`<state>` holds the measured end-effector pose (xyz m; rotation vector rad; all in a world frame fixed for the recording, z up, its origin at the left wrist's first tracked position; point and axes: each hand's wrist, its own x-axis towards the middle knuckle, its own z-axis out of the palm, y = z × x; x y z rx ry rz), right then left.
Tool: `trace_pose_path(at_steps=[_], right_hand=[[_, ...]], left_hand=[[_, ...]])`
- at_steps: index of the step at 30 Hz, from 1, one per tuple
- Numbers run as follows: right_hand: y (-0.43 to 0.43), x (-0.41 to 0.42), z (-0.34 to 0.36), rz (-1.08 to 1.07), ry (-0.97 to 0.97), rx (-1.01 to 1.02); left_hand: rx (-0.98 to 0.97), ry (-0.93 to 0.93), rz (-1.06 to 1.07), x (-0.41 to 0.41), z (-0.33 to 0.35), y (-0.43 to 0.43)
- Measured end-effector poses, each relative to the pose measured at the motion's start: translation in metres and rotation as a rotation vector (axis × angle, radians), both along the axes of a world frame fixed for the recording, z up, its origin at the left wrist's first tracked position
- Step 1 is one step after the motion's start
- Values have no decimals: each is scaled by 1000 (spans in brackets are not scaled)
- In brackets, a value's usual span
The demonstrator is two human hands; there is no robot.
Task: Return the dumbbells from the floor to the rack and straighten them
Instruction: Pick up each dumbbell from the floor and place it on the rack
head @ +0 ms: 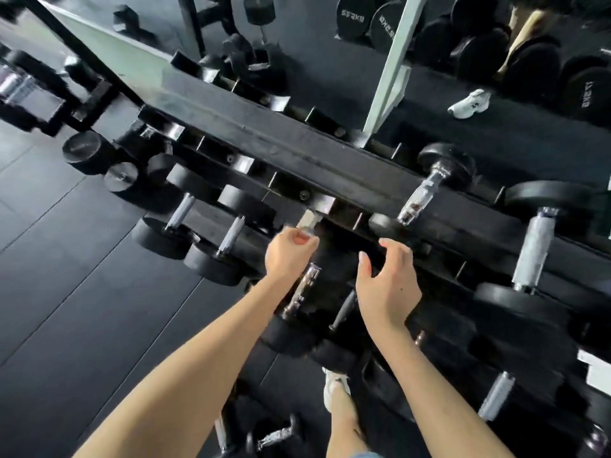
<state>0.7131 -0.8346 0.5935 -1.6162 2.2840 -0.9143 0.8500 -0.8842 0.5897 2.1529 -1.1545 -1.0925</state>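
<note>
Dumbbells with black round heads and knurled chrome handles (180, 211) sit side by side on the left stretch of the long black metal rack (330, 153), above dark rubber floor tiles (82, 292). At the bottom edge a small chrome-handled dumbbell (274, 436) lies on the floor, partly cut off, near a white shoe (335, 388). At centre the left hand (287, 256) curls its fingers at the lower end of a short chrome bar (309, 223); whether they clasp it is hard to tell. The right hand (388, 287) hovers beside it, fingers loosely bent and released, grasping nothing. Both forearms hide part of the lower tier. Larger black dumbbells (532, 249) rest on the rack at right, and the frame's edges are blurred.
</note>
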Motion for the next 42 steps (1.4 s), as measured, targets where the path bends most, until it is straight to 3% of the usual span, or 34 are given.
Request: trace_pose_path(at_steps=[4, 13, 20, 26, 32, 38, 42], right_hand=[[83, 40, -27, 176, 4, 32], [258, 97, -135, 728, 154, 689], [316, 110, -256, 862, 295, 1012], [338, 112, -406, 915, 400, 1077], [342, 120, -550, 1082, 508, 1003], [325, 135, -659, 1328, 616, 964], [318, 138, -700, 1450, 657, 1121]], left_hand=[[54, 15, 121, 61, -32, 99], [384, 88, 368, 141, -169, 349], [580, 282, 624, 131, -286, 477], [593, 641, 998, 99, -408, 510], [495, 953, 1237, 70, -552, 501], [511, 964, 1433, 61, -662, 477], [393, 994, 1575, 65, -707, 464]])
